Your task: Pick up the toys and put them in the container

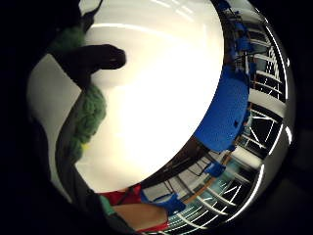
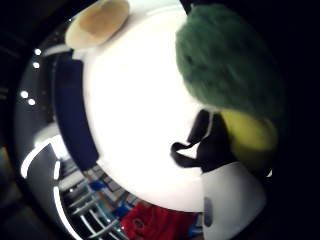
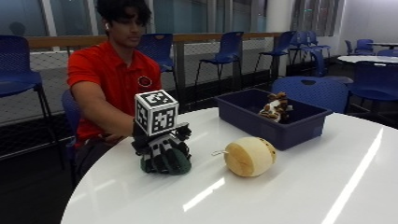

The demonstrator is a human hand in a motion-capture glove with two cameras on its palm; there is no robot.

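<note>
Grasping step: green toy (image 3: pixel 167 161) on table (image 3: pixel 298 186) is being gripped by gloved hand (image 3: pixel 159 147), fingers curled round it. Next, lifting and carrying to bin (image 3: pixel 273 122), past round toy (image 3: pixel 250 156), is being called for.

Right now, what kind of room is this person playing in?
Probably a cafeteria or a big shared hall. There are many matching blue chairs, round white tables with another further back, and tall windows behind a railing.
</note>
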